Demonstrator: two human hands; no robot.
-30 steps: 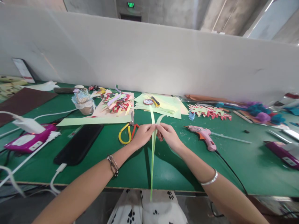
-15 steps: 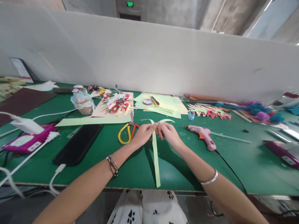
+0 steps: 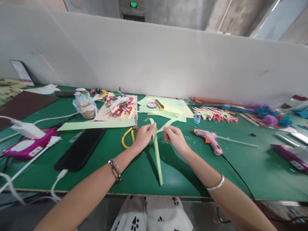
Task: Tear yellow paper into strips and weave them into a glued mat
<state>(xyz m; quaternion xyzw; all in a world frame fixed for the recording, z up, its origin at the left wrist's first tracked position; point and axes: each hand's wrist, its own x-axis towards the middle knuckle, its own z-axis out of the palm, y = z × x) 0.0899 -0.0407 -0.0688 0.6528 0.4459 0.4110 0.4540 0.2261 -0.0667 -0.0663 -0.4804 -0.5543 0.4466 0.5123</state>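
A long pale green paper strip (image 3: 157,157) hangs from my two hands over the green table (image 3: 240,166); its upper end is split into two narrow halves. My left hand (image 3: 143,136) pinches the left half, which curls over its fingers. My right hand (image 3: 175,138) pinches the right half, which runs up and to the right. The strip's lower end reaches down near the table's front edge. Yellow-handled scissors (image 3: 128,136) lie just left of my left hand.
A pink glue gun (image 3: 209,140) with its black cord lies right of my hands. Pale green sheets (image 3: 166,110), a pile of coloured paper scraps (image 3: 120,107), red and green cut shapes (image 3: 216,115), a black phone (image 3: 80,148) and a magenta device (image 3: 29,144) lie around. A white partition (image 3: 154,61) backs the table.
My hands have drawn apart, so the two halves of the strip now spread wider at the top. The strip's lower end has risen from below the table edge onto the table.
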